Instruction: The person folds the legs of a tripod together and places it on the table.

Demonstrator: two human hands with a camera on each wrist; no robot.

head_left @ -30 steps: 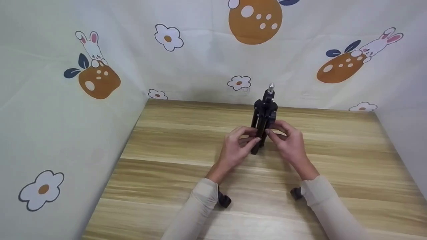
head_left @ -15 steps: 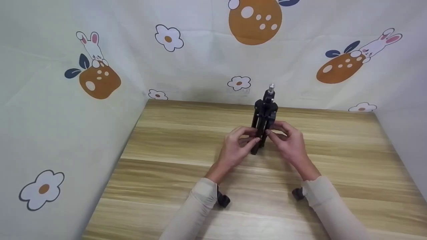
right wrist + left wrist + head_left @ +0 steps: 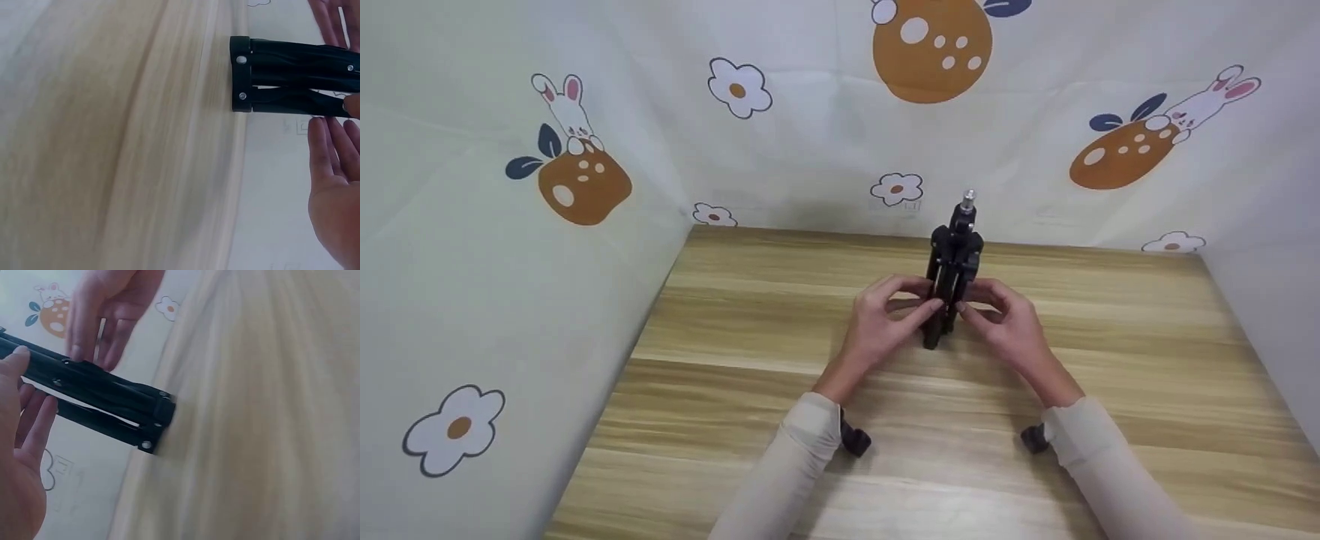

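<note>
A folded black light stand (image 3: 956, 255), with a silver stud on top, stands on the table near its back edge. Its legs are folded close together. My left hand (image 3: 877, 319) pinches the legs from the left, thumb in front and fingers reaching behind. From the right, my right hand (image 3: 1009, 322) holds them likewise between thumb and fingers. In the left wrist view, the left thumb (image 3: 19, 357) lies on a leg. The right wrist view shows the leg ends joined by riveted brackets (image 3: 242, 73); the right hand's fingers (image 3: 320, 149) are beside the legs.
The wood-grain table (image 3: 720, 420) meets a pale backdrop (image 3: 810, 135) printed with rabbits, oranges and flowers close behind the stand. Side panels of the same sort rise at left and right. Small black devices are worn at both wrists, such as the left one (image 3: 855, 441).
My left hand has shifted slightly left and up along the legs. The right thumb sits a little lower. The stand stays upright in nearly the same place.
</note>
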